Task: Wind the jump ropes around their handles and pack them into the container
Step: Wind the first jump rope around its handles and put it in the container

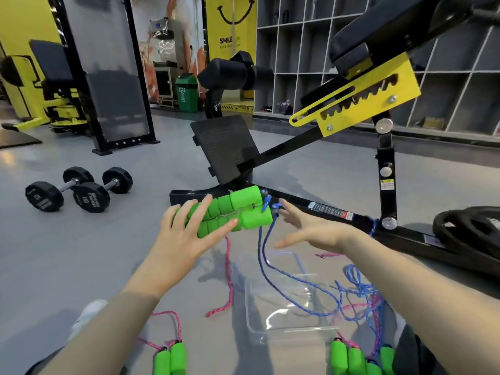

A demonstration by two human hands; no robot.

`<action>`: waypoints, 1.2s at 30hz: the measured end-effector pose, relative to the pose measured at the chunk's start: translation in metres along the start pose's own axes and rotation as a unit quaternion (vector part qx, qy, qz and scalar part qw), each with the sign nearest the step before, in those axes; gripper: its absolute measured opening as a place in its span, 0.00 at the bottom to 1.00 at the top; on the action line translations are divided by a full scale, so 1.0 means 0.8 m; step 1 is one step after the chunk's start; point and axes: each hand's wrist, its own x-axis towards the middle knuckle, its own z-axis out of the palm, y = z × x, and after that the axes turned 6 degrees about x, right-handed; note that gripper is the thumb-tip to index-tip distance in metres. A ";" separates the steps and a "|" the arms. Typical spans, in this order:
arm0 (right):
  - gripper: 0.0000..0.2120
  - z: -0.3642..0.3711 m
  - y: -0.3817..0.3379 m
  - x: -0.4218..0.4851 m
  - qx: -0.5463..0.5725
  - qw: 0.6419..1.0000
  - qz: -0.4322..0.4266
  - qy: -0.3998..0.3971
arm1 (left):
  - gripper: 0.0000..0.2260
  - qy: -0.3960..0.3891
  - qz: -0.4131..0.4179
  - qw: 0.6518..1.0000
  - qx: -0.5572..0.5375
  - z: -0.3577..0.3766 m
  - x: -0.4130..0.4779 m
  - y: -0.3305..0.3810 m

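the fingers (201, 205) of the left hand (184, 236) are spread and almost straight, laid across two green handles (244, 200) that are kept side by side above the floor (113, 239); whether the pair is clasped from beneath cannot be told. the fingers (290, 212) of the right hand (308, 228) are stretched out and relaxed, nothing being grasped, with the tips just beside the blue rope (266, 247) where it leaves the right ends of the handles. from there the blue rope is draped down over the clear container (250, 307), which is set on the floor between the forearms, and is lost in a tangle (359, 290) of blue and pink cord at the near right. a pink rope (229, 269) is seen below the left hand, trailing to the floor left of the container. a left pair (171, 358) of green handles with pink cord is laid at the near edge, and a right cluster (351, 359) of green handles near the tangle. behind the hands a black bench (324, 209) is stood; dumbbells (78, 189) are left far left, plates (465, 228) at the right.
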 end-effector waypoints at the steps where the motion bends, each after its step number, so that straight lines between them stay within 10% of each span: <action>1: 0.46 0.014 -0.003 0.009 0.053 0.998 -0.032 -0.023 | 0.44 0.004 -0.016 1.000 -0.004 0.000 0.004 0.003; 7: 0.04 0.031 0.049 0.027 -0.091 0.991 0.087 -0.041 | 0.38 -0.032 -0.161 0.986 0.018 0.005 -0.006 -0.014; 13: 0.14 -0.057 0.148 -0.033 -0.362 0.875 0.251 0.202 | 0.29 -0.093 -0.304 0.948 0.013 0.002 -0.034 -0.054; 20: 0.18 -0.100 0.042 -0.052 -0.024 0.909 0.059 0.411 | 0.35 -0.033 -0.157 0.987 0.009 0.012 -0.004 -0.012; 36: 0.19 -0.143 -0.288 -0.148 0.116 0.813 -0.292 0.490 | 0.32 0.074 -0.080 0.994 0.001 -0.027 0.040 0.023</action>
